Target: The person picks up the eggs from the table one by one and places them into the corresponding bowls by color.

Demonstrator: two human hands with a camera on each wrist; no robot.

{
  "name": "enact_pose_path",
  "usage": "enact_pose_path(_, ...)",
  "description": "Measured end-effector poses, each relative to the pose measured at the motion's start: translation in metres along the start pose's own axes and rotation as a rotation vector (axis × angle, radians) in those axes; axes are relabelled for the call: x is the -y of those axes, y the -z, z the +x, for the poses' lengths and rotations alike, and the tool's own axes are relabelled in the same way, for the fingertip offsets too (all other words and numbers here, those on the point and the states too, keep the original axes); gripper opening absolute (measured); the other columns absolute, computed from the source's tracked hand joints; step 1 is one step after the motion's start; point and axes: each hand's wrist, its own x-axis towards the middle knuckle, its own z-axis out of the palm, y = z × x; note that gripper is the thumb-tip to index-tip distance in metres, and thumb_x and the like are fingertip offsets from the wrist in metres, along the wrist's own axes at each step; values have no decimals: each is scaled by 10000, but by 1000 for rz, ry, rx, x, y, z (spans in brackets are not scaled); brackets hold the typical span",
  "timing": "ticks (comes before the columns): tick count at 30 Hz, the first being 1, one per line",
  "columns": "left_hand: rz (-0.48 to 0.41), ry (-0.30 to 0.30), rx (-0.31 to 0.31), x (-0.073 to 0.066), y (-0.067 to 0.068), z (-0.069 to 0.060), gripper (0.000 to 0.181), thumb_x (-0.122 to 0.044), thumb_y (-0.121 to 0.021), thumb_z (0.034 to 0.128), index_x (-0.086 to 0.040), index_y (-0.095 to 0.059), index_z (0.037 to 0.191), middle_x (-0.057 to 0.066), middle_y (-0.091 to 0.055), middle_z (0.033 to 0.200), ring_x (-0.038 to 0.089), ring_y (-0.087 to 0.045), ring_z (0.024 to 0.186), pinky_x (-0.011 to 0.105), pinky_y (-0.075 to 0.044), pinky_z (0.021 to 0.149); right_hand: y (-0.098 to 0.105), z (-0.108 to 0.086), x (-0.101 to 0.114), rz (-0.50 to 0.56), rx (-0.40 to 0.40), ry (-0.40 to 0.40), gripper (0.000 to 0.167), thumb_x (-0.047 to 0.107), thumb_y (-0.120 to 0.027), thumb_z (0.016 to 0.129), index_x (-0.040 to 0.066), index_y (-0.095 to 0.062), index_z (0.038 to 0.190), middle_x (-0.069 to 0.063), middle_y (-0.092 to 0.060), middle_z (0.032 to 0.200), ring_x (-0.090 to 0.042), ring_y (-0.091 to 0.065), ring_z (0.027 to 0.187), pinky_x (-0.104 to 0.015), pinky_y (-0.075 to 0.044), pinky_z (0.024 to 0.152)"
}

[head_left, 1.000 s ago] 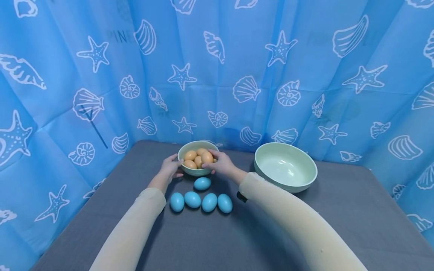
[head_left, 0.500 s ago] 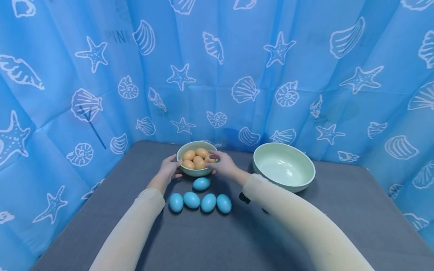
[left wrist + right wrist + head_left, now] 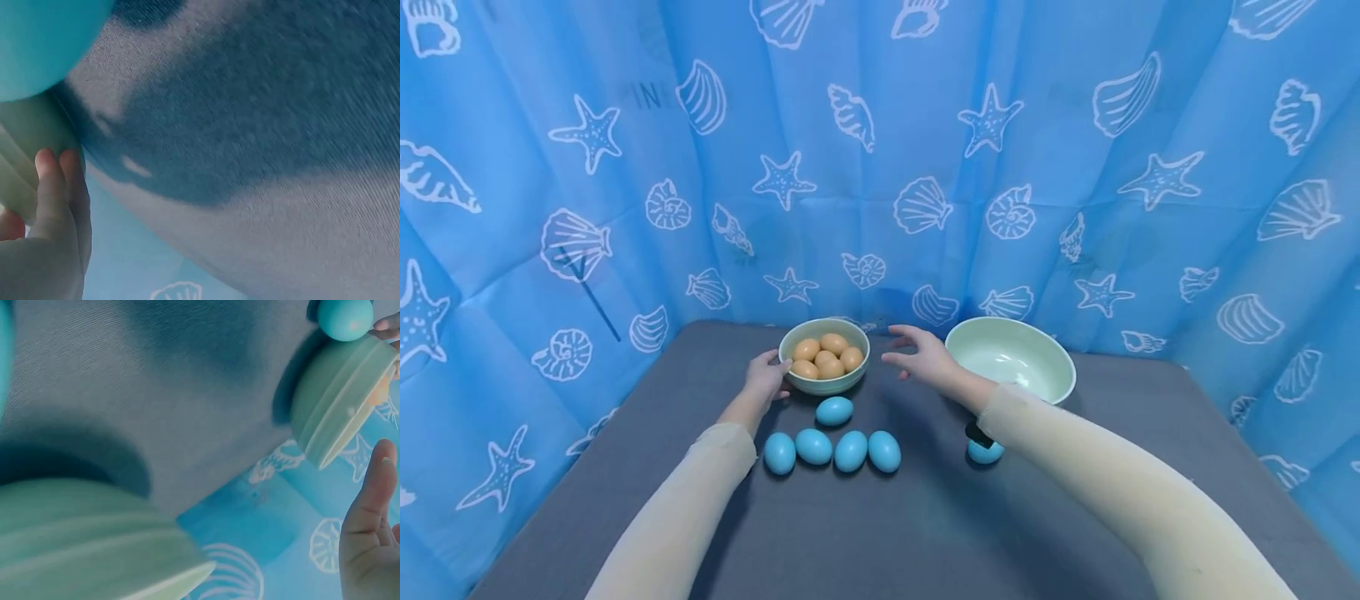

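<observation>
A small green bowl (image 3: 824, 387) with several orange-brown eggs (image 3: 831, 367) stands at the back of the table. My left hand (image 3: 764, 382) grips its left side, thumb at the rim; in the left wrist view the fingers (image 3: 53, 200) lie along the bowl wall (image 3: 37, 128). Between the two bowls, my right hand (image 3: 929, 360) hangs apart from both, fingers spread and holding nothing. The right wrist view shows that hand (image 3: 370, 540) beside the small bowl (image 3: 331, 394). One blue egg (image 3: 834, 411) lies just in front of the small bowl.
A larger green bowl (image 3: 1011, 354) stands at the back right, partly behind the right forearm. Several blue eggs (image 3: 814, 447) lie in a row in front, and another blue egg (image 3: 985, 451) is under the right wrist. A shell-patterned blue curtain (image 3: 880, 225) hangs behind the grey table (image 3: 880, 533).
My right hand has let go of an egg in the small bowl and moved right, out of the bowl. The left hand stays on the bowl. The head view has shifted slightly.
</observation>
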Motion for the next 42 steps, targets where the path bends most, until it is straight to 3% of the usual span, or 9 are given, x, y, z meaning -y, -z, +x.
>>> enact_pose_path(5, 28, -24, -8, 8, 3, 1, 532, -215, -476, 1041, 31, -319, 1485, 262, -380, 1451, 292, -599, 989, 224, -560, 659, 12, -10, -2, -8, -28, -17, 551, 162, -598, 984, 2, -381, 1464, -271, -536, 1315, -174, -626, 654, -341, -552, 658)
enact_pose_path(12, 105, -52, 86, 13, 18, -6, 585, -352, -356, 1069, 46, -290, 1492, 273, -418, 1409, 327, -595, 1091, 327, -568, 811, 35, -30, -4, -34, -66, -23, 518, 156, -565, 1000, 16, -381, 1463, -236, -539, 1314, -206, -630, 720, -428, -549, 703)
enact_pose_path(19, 179, -119, 105, 18, 33, -16, 590, -373, -356, 1065, 52, -328, 1474, 291, -459, 1379, 374, -565, 1146, 351, -560, 818, 55, -45, -15, -67, -91, -5, 518, 179, -534, 1011, -21, -369, 1460, -270, -527, 1322, -389, -633, 921, -496, -536, 756)
enact_pose_path(29, 233, -185, 126, 24, 45, -31, 571, -349, -348, 1072, 68, -333, 1463, 303, -445, 1393, 415, -517, 1208, 461, -507, 935, 82, -59, -27, -84, -185, 41, 512, 151, -534, 1011, -85, -371, 1435, -319, -513, 1307, -437, -574, 1048, -511, -501, 878)
enact_pose_path(42, 269, -191, 175, 22, 52, -45, 629, -391, -354, 1064, 87, -298, 1469, 314, -425, 1401, 433, -484, 1238, 485, -486, 965, 114, -83, -32, -124, -262, -82, 551, 216, -514, 1028, -50, -326, 1473, -312, -416, 1413, -465, -425, 1270, -549, -414, 1018)
